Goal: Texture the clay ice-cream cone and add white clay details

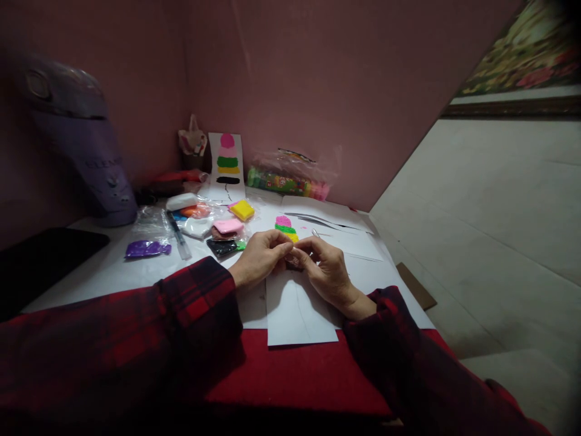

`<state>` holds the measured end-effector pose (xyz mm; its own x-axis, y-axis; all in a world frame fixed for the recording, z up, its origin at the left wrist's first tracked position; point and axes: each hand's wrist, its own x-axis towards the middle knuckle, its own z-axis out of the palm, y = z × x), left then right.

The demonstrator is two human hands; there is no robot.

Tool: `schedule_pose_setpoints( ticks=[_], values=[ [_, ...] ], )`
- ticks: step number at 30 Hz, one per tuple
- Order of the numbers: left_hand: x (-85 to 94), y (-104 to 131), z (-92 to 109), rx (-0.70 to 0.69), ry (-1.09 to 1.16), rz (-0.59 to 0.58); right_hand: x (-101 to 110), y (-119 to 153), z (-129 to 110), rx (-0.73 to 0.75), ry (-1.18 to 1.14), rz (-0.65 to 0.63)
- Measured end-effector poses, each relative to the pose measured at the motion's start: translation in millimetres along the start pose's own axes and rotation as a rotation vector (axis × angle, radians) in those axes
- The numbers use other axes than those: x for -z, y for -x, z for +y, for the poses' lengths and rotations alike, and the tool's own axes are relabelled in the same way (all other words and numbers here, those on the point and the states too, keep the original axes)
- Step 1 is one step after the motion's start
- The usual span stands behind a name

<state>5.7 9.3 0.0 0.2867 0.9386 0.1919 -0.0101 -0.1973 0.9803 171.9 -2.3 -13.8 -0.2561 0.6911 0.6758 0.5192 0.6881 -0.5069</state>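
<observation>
My left hand (262,257) and my right hand (329,269) meet over a white sheet (299,315), thumbs and index fingers pinched together at the fingertips. Whatever lies between the fingertips is too small to make out. Just beyond the fingers, pink, green and yellow bands (285,227) show on the sheet. A dark patch is partly visible beneath the fingers, and a faint line runs down the sheet's lower half. Behind, a card (219,151) with pink, green, yellow and black bands leans against the wall.
Clay packs lie at the left: purple (147,249), yellow (242,209), pink (228,226) and black (222,247). A pen (179,236) lies among them. A purple bottle (97,151) stands at the far left. A plastic bag of coloured items (288,181) rests by the wall.
</observation>
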Motion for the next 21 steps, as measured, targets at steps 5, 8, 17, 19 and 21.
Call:
schedule_pose_setpoints(
  ticks=[5, 8, 17, 19, 21],
  values=[
    [-2.1, -2, -1, -0.056, -0.023, 0.082, -1, -1, -3, -0.022, 0.007, 0.024],
    [-3.1, -4, -2, -0.108, 0.019, 0.135, -2, -2, -4, -0.112, -0.050, 0.083],
    [-2.2, -2, -3, -0.126, 0.121, 0.046, -3, -3, 7, -0.250, -0.202, 0.148],
    [-2.1, -2, -4, -0.130, 0.132, 0.017, -3, -2, 9, -0.262, -0.241, 0.128],
    [-2.0, -2, -5, -0.122, 0.160, 0.017, -4, -2, 8, -0.271, -0.277, 0.106]
  ],
)
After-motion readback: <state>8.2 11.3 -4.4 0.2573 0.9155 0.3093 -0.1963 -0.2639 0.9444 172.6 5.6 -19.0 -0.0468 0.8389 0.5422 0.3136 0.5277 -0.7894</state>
